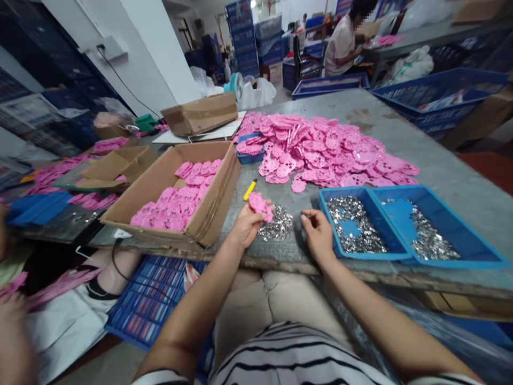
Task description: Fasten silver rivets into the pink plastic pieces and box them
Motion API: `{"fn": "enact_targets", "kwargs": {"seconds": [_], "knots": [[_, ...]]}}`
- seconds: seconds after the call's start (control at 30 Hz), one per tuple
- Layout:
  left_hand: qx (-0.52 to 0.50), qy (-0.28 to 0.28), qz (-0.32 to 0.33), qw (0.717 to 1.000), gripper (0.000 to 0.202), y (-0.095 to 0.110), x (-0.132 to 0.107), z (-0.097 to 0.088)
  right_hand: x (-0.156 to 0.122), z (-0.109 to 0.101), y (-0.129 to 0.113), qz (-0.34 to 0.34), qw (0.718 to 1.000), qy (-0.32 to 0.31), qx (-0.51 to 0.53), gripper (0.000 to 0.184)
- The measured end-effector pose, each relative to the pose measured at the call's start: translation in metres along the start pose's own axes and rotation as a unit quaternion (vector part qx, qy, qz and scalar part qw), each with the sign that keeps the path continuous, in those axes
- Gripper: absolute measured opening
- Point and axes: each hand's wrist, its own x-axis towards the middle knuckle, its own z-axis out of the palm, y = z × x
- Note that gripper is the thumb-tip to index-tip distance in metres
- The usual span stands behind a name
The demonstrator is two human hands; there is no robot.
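Observation:
My left hand [246, 227] pinches a flat pink scalloped plastic piece [259, 205] just above the table. Below and beside it lies a small heap of shiny metal bits [277, 223]. My right hand [318, 235] is at the left side of a blue tray [325, 206] of similar metal bits, its thumb and fingers pressed together. Whatever may be between those fingertips is too small to make out. A yellow-handled tool [250, 190] lies behind my left hand. Farther back spreads a large pile of pink pieces [320, 147].
To the left stands an open cardboard box [216, 206] holding rows of pink pieces. A second blue tray [476, 251] with metal bits adjoins the first. Another person's hand [14, 315] appears at the far left. Someone sits working [339, 51] in the background.

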Motion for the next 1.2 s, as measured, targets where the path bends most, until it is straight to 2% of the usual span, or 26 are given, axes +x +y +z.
{"fn": "enact_targets", "kwargs": {"seconds": [0.1, 0.17, 0.33, 0.4, 0.5, 0.8, 1.0, 1.2], "knots": [[-0.153, -0.019, -0.049, 0.987, 0.065, -0.013, -0.032, -0.003, 0.005, -0.001, 0.005, -0.01, 1.0, -0.002, -0.027, 0.018], [-0.183, -0.017, -0.056, 0.981, 0.064, -0.024, -0.044, -0.004, 0.009, -0.003, 0.007, -0.021, 0.998, -0.016, -0.051, 0.012], [-0.233, 0.032, 0.002, 0.972, 0.062, -0.046, -0.05, -0.002, 0.014, -0.012, 0.012, -0.054, 0.988, -0.069, -0.131, 0.007], [-0.238, 0.041, 0.02, 0.97, 0.061, -0.048, -0.05, -0.002, 0.013, -0.014, 0.012, -0.07, 0.98, -0.088, -0.163, 0.009], [-0.22, 0.023, 0.02, 0.975, 0.056, -0.049, -0.048, -0.001, 0.01, -0.011, 0.011, -0.097, 0.968, -0.101, -0.21, 0.01], [-0.213, 0.028, 0.027, 0.976, 0.051, -0.05, -0.048, 0.001, 0.007, -0.008, 0.013, -0.165, 0.941, -0.104, -0.278, 0.013], [-0.206, 0.032, 0.032, 0.978, 0.05, -0.05, -0.049, 0.001, 0.004, -0.013, 0.014, -0.172, 0.941, -0.094, -0.277, 0.011], [-0.206, 0.032, 0.03, 0.978, 0.05, -0.05, -0.049, 0.001, 0.009, -0.013, 0.017, -0.142, 0.951, -0.081, -0.263, 0.015]]}}
